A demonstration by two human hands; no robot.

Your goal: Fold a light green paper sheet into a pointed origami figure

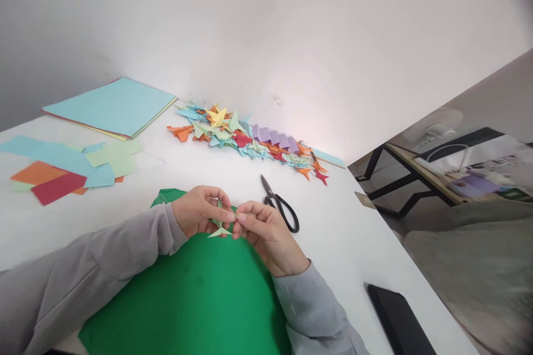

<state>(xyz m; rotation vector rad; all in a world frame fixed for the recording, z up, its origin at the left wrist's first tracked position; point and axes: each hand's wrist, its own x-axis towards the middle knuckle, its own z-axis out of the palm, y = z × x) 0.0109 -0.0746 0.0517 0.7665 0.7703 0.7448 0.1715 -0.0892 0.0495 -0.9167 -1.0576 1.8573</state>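
Between my two hands is a small pale green folded paper figure [220, 231] with pointed ends. My left hand [202, 209] is closed on its body, thumb and fingers pinching it. The fingertips of my right hand [264, 233] pinch a thin tip on its right side, close to the left thumb. Part of the figure is hidden behind the fingers. Both hands are above a green sheet [200, 294] at the near side of the white table [333, 233]. Just beyond the right hand lie black-handled scissors [280, 202], blades pointing away.
Many-coloured folded paper figures [237, 133] form a long pile along the wall. At the left are loose paper pieces [62, 169] and a stack of large sheets [112, 105]. A black phone-like object [397, 316] lies near the right edge, beyond which stands a wooden-topped shelf [416, 169].
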